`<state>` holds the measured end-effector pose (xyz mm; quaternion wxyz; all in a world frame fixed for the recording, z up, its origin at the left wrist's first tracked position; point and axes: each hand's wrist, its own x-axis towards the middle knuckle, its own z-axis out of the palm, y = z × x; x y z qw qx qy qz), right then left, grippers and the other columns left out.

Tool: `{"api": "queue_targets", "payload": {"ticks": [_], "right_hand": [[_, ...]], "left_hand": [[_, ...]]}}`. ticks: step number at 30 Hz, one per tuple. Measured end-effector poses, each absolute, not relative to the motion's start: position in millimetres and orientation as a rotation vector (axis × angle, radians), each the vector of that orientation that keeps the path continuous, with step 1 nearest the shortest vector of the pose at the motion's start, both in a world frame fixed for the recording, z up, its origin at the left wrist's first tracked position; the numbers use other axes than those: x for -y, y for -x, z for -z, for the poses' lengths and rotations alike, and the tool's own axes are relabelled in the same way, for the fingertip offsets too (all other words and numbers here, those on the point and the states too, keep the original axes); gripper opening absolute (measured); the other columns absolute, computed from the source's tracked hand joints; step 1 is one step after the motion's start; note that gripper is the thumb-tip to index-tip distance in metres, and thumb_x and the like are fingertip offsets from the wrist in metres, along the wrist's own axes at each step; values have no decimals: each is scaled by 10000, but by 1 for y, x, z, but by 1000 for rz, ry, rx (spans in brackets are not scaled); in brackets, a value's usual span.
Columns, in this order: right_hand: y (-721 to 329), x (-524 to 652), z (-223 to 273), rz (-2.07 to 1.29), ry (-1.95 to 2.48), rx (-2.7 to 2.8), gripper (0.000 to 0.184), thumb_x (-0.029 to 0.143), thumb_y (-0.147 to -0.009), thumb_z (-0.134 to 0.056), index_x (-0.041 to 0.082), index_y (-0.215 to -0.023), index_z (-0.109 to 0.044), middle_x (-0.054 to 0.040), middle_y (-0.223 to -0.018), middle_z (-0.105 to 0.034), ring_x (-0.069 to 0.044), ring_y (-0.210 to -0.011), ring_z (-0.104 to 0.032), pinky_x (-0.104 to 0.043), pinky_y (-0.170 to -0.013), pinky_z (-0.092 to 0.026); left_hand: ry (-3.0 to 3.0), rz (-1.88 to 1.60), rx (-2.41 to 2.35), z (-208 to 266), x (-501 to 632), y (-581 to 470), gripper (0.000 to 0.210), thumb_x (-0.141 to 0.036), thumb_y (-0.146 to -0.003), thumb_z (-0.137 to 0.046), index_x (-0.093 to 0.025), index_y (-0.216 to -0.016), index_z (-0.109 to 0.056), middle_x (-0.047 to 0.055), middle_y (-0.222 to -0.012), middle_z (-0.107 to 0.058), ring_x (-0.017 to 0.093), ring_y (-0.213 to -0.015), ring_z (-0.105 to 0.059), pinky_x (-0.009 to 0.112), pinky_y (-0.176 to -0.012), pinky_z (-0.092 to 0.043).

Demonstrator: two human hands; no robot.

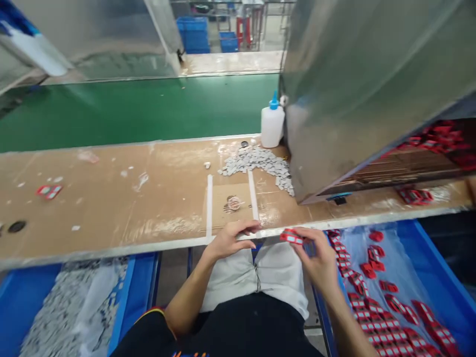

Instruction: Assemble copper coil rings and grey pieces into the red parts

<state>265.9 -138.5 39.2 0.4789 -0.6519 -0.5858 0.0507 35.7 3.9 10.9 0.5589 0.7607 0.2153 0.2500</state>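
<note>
Between the thumb and fingers of my right hand (316,255) is a small red plastic part (291,236) with pale rectangular windows, held just over the front edge of the bench. My left hand (234,239) is at the same edge, thumb and fingers apart, with nothing visible between them. Just beyond it, a cardboard patch (219,192) is bordered by two white tape strips, with a small clear round piece (233,203) on it. Behind that spreads a heap of small grey-white flat pieces (260,159).
A white squeeze bottle (272,124) with a blue tip stands beside a large metal housing (342,89). Blue bins flank my legs: red parts (386,325) fill the right one, grey pieces (65,302) the left. A green belt (148,109) runs behind the bench.
</note>
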Motion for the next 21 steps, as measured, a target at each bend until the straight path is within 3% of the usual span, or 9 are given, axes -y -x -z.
{"api": "queue_targets", "payload": {"ticks": [3, 7, 10, 15, 18, 21], "right_hand": [[-211, 114, -18, -245, 1463, 1481, 119, 231, -919, -673, 276, -1028, -668, -76, -999, -756, -261, -913, -725, -410, -711, -618], [-188, 88, -19, -373, 1380, 1543, 194, 211, -940, -635, 278, -1119, -669, -93, -1092, -729, -268, -1047, -706, -458, -866, -612], [-205, 73, -31, -579, 1356, 1595, 258, 251, -946, -627, 268, -1201, -654, -119, -1253, -660, -251, -1079, -689, -420, -865, -611], [-233, 25, -33, -751, 1372, 1534, 259, 335, -932, -636, 223, -1165, -656, -64, -978, -710, -180, -771, -669, -356, -743, -586], [-232, -3, -28, -884, 1321, 1614, 267, 349, -902, -659, 205, -1126, -680, -44, -896, -728, -173, -723, -655, -333, -698, -566], [-226, -16, -29, -815, 1307, 1738, 151, 293, -907, -642, 214, -998, -732, -49, -879, -735, -185, -743, -659, -328, -694, -545]], "left_hand": [[-1754, -636, -490, -1, -5, -32, 758, -438, -730, -873, -217, -1398, -592, 142, -1206, -760, 249, -1035, -756, 365, -926, -613], [-1693, -802, -620, 8, -2, -27, 505, -380, -791, -829, -183, -1240, -710, 151, -1216, -754, 272, -1127, -726, 382, -978, -588], [-1630, -870, -689, 8, 0, -28, 402, -302, -850, -759, -155, -1222, -715, 153, -1195, -757, 245, -1069, -742, 334, -894, -608], [-1783, -808, -678, 0, -1, -33, 315, -218, -859, -719, -171, -1170, -735, 108, -1095, -787, 226, -1016, -740, 353, -926, -587], [-1819, -789, -668, -2, -1, -33, 320, -233, -862, -725, -170, -1176, -730, 106, -1082, -789, 223, -989, -741, 341, -912, -583], [-1820, -794, -707, -2, 1, -32, 320, -232, -844, -743, -164, -1156, -727, 94, -1050, -791, 208, -925, -739, 307, -857, -582]]}}
